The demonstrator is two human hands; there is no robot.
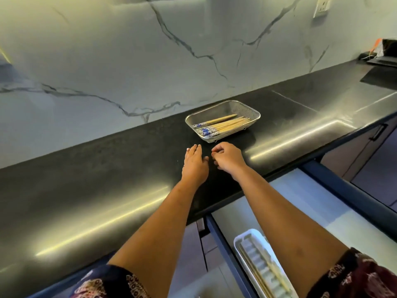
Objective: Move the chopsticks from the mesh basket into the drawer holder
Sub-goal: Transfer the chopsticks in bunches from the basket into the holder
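Observation:
A rectangular metal mesh basket (249,109) sits on the black countertop and holds several wooden chopsticks (223,126) with blue-and-white patterned ends. My left hand (194,164) lies flat on the counter just in front of the basket, fingers straight. Beside it, my right hand (227,158) hovers with fingers loosely curled and nothing in them. Below the counter an open drawer (300,203) holds a white ribbed holder (245,239) with a few chopsticks (277,276) lying in it, partly hidden by my right forearm.
The black countertop (107,179) runs left and right under a marble-look wall (129,61). A dark cooktop and a black item (384,54) stand at the far right. A wall socket (321,7) is up right. Blue cabinet fronts (365,151) lie beyond the drawer.

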